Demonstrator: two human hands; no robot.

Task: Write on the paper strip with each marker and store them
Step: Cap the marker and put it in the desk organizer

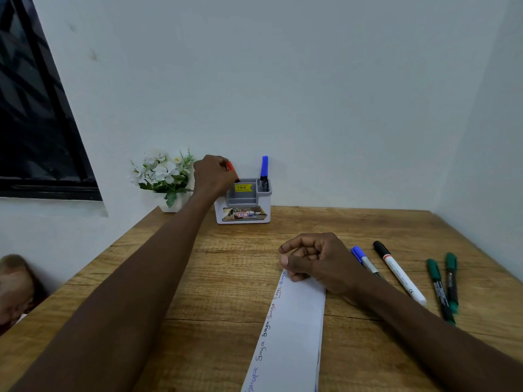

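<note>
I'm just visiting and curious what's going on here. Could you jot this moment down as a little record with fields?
Left hand: lowering a red marker into the organizer
Right hand: closed, resting on the paper strip
Already stored: blue marker, right compartment
Still on table: blue-capped marker, black-capped marker, two green markers
Strip: handwriting along its left edge
Beside the organizer: potted flowers
</note>
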